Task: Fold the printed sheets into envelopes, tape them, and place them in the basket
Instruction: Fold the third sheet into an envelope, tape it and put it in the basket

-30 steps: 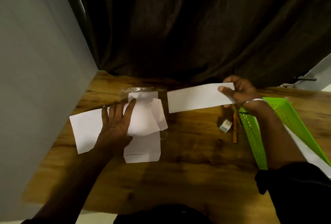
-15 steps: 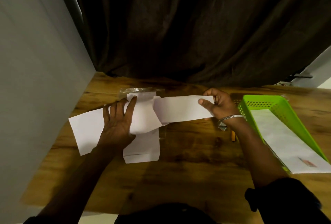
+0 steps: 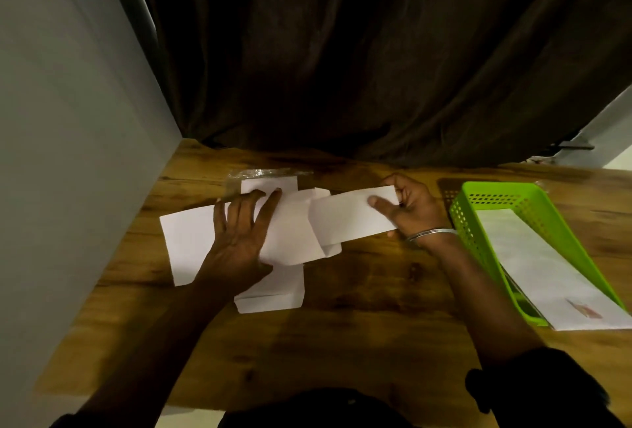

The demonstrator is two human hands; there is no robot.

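A cross-shaped white sheet (image 3: pixel 294 239) lies on the wooden table (image 3: pixel 359 325), its lower flap reaching toward me. My left hand (image 3: pixel 239 236) rests flat on the sheet's left half, fingers spread. My right hand (image 3: pixel 407 209) pinches the right end of a folded white paper strip (image 3: pixel 349 219), which overlaps the sheet's right flap. A green plastic basket (image 3: pixel 478 219) stands at the right with a white envelope (image 3: pixel 547 273) lying in it, a red mark near its front end.
A clear plastic wrapper (image 3: pixel 266 174) lies behind the sheet. A grey wall (image 3: pixel 68 154) borders the table on the left and a dark curtain (image 3: pixel 376 68) hangs behind it.
My right hand has carried the folded strip leftward from above the basket side until it overlaps the sheet's right flap. My left hand stayed pressed on the sheet.
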